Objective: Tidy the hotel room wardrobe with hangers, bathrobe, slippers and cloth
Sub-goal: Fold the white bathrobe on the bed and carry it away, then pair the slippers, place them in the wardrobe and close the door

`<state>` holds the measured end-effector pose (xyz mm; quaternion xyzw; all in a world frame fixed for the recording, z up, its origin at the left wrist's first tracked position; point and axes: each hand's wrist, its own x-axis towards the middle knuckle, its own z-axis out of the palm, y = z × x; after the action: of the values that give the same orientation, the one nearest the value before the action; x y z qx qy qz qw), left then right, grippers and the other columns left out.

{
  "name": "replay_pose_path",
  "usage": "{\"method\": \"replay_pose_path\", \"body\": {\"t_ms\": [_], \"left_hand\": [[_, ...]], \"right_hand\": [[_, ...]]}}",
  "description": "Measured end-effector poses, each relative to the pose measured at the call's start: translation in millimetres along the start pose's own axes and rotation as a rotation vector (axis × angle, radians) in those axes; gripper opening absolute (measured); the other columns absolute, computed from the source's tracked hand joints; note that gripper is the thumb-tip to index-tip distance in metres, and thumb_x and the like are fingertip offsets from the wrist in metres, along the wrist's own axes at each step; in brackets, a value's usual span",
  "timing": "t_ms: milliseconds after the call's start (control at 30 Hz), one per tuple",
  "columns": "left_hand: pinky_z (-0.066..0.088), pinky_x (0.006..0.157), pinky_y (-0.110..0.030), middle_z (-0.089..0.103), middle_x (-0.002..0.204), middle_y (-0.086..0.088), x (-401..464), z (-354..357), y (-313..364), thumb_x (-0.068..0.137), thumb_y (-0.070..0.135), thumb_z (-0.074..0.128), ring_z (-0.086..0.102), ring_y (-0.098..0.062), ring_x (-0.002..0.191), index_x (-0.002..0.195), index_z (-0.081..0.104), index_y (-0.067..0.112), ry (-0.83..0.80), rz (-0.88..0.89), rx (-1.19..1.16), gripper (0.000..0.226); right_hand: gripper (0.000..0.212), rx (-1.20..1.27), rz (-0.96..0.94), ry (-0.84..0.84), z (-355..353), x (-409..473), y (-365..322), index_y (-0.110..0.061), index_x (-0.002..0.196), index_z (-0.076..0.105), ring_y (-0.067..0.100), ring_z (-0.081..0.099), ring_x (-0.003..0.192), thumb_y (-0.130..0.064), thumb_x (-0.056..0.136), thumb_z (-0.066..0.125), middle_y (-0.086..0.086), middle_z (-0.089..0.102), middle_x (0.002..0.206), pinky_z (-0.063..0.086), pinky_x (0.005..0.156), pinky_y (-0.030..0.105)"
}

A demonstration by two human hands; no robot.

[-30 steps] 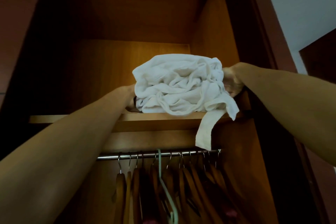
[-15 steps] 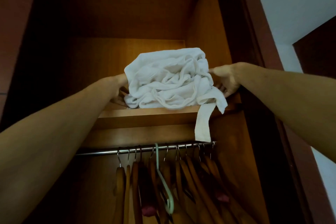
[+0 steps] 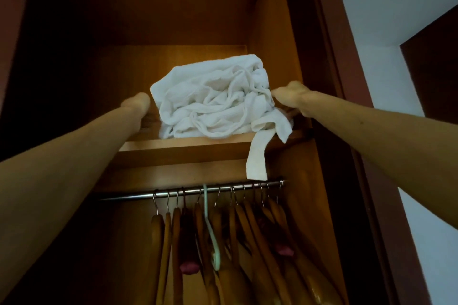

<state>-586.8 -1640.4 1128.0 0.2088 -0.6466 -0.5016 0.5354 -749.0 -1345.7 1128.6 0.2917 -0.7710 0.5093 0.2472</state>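
Note:
The white bathrobe (image 3: 213,104), crumpled into a bundle, rests on the wardrobe's top shelf (image 3: 188,145). Its belt (image 3: 257,158) dangles over the shelf's front edge. My left hand (image 3: 135,106) is against the bundle's left side, and its fingers reach under the lower left edge, out of sight. On the bundle's right side my right hand (image 3: 290,97) grips the cloth. Below the shelf, several wooden hangers (image 3: 247,230) and one pale green hanger (image 3: 212,238) hang on the metal rail (image 3: 173,193). No slippers are in view.
The wardrobe's right wall (image 3: 275,39) stands close beside my right hand. The shelf's left part lies in deep shadow. A dark door frame (image 3: 347,82) and a white room wall (image 3: 386,2) are to the right.
The bathrobe bundle has been pushed further back onto the shelf, with less of it overhanging the edge. Both hands went with it, and my left hand has slid out to the bundle's left side.

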Motion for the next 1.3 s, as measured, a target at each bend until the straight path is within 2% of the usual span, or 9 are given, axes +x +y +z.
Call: {"method": "replay_pose_path", "body": {"t_ms": [67, 100, 200, 300, 433, 600, 833, 1167, 1300], "left_hand": [[0.056, 0.082, -0.039, 0.066, 0.112, -0.007, -8.1, -4.5, -5.6, 0.095, 0.038, 0.042, 0.065, -0.025, 0.097, 0.122, 0.059, 0.009, 0.21, 0.126, 0.078, 0.043], [0.054, 0.086, -0.039, 0.065, 0.11, -0.005, -15.6, -7.5, -9.4, 0.097, 0.038, 0.044, 0.063, -0.024, 0.097, 0.113, 0.06, 0.009, 0.288, 0.222, 0.152, 0.037], [0.053, 0.076, -0.039, 0.059, 0.077, -0.004, -47.7, -11.9, -12.5, 0.096, 0.037, 0.042, 0.058, -0.021, 0.071, 0.078, 0.058, 0.017, 0.403, 0.634, 0.215, 0.031], [0.04, 0.057, -0.034, 0.05, 0.06, -0.008, -75.0, -17.2, -19.9, 0.094, 0.035, 0.04, 0.044, -0.02, 0.053, 0.063, 0.051, 0.011, 0.234, 0.913, 0.242, 0.041], [0.036, 0.055, -0.031, 0.056, 0.06, -0.001, -126.2, -13.4, -35.3, 0.094, 0.04, 0.047, 0.051, -0.022, 0.058, 0.067, 0.056, 0.013, -0.026, 1.092, 0.486, 0.04], [0.043, 0.064, -0.03, 0.06, 0.062, 0.01, -185.2, -4.9, -73.3, 0.087, 0.045, 0.054, 0.06, -0.013, 0.065, 0.066, 0.061, 0.023, -0.289, 1.048, 0.57, 0.031], [0.054, 0.071, -0.037, 0.063, 0.069, 0.011, -267.0, -3.4, -150.9, 0.086, 0.054, 0.053, 0.063, -0.016, 0.073, 0.071, 0.062, 0.029, -0.538, 0.96, 0.588, 0.031], [0.04, 0.07, -0.028, 0.067, 0.084, 0.014, -463.3, 1.1, -303.1, 0.093, 0.047, 0.059, 0.06, -0.012, 0.079, 0.083, 0.062, 0.031, -1.133, 0.707, 0.554, 0.019], [0.055, 0.073, -0.035, 0.073, 0.091, 0.007, -571.3, -4.9, -372.2, 0.092, 0.042, 0.063, 0.067, -0.018, 0.086, 0.089, 0.07, 0.025, -1.468, 0.606, 0.602, 0.019]], "right_hand": [[0.023, -0.069, -0.077, 0.148, -2.9, -16.5, -1.0, -0.008, 0.089, 0.064, 0.024, 0.066, 0.08, -0.03, 0.092, 0.057, 0.006, 0.067, 0.087, 0.054, 0.067, 0.035], [0.022, -0.118, -0.123, 0.191, -2.0, -22.3, 1.9, -0.01, 0.081, 0.063, 0.024, 0.065, 0.076, -0.029, 0.091, 0.057, 0.005, 0.065, 0.082, 0.055, 0.069, 0.036], [0.03, -0.178, -0.203, 0.27, -2.4, -43.7, 3.9, -0.016, 0.063, 0.055, 0.021, 0.056, 0.061, -0.029, 0.09, 0.057, 0.001, 0.055, 0.064, 0.055, 0.066, 0.039], [0.031, -0.226, -0.252, 0.318, -2.1, -68.8, 2.5, -0.013, 0.065, 0.06, 0.02, 0.059, 0.06, -0.034, 0.087, 0.057, 0.001, 0.058, 0.063, 0.058, 0.068, 0.041], [0.035, -0.329, -0.268, 0.275, 7.1, -115.3, -3.1, -0.013, 0.074, 0.072, 0.021, 0.068, 0.073, -0.044, 0.081, 0.056, 0.002, 0.071, 0.075, 0.059, 0.074, 0.041], [0.03, -0.545, -0.278, 0.197, 33.4, -187.2, 2.3, -0.017, 0.073, 0.069, 0.021, 0.066, 0.079, -0.043, 0.084, 0.057, 0.0, 0.069, 0.079, 0.055, 0.076, 0.038], [0.023, -0.648, -0.074, 0.058, 56.0, -314.9, 50.5, -0.025, 0.077, 0.067, 0.022, 0.066, 0.081, -0.046, 0.086, 0.059, -0.003, 0.069, 0.081, 0.055, 0.076, 0.037], [0.018, -0.61, 0.592, -0.036, 45.0, -558.0, 180.3, -0.023, 0.082, 0.075, 0.024, 0.068, 0.086, -0.036, 0.086, 0.062, -0.002, 0.073, 0.085, 0.049, 0.07, 0.029], [0.016, -0.582, 0.934, -0.088, 32.7, -686.0, 233.6, -0.025, 0.087, 0.074, 0.026, 0.067, 0.089, -0.034, 0.086, 0.061, -0.001, 0.071, 0.09, 0.05, 0.072, 0.031]]}}
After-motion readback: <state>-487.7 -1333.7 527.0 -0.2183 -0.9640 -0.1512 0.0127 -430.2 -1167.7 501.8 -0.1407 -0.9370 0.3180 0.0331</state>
